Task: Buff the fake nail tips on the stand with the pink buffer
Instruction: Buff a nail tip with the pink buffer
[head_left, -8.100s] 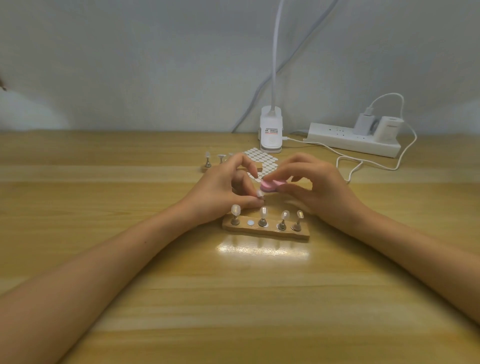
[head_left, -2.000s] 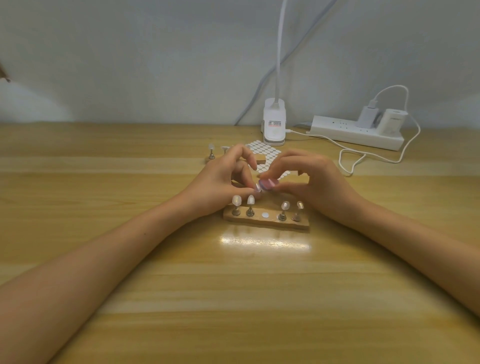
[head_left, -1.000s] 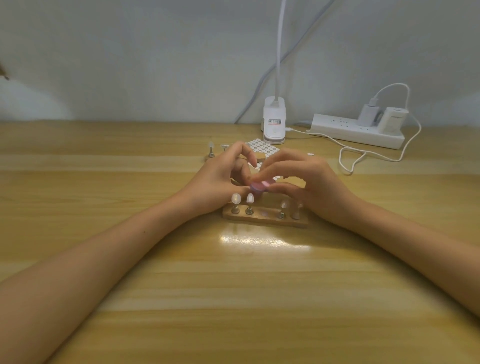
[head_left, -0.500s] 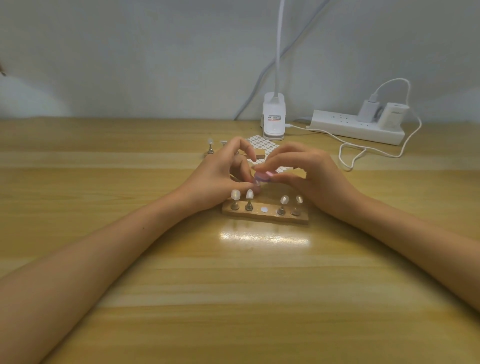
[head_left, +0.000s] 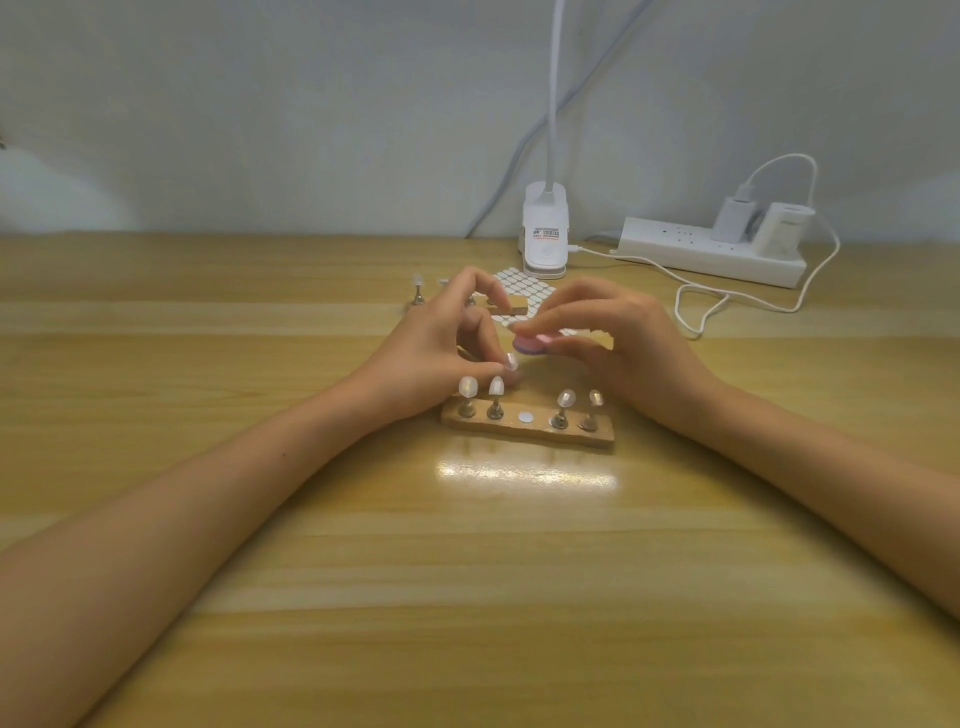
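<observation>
While the left hand (head_left: 441, 348) pinches one nail tip (head_left: 511, 361) in its grip just above the wooden stand (head_left: 519, 435) on the table (head_left: 467, 571), the right hand (head_left: 623, 343) grips the pink buffer (head_left: 530, 344) just beside that tip.

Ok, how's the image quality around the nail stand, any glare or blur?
Head view: a bright glare patch lies on the table just in front of the wooden stand; the pink buffer in the right hand and the nail tip pinched by the left hand look slightly soft; wide-angle stretch shows on the forearms at the lower corners.
</observation>
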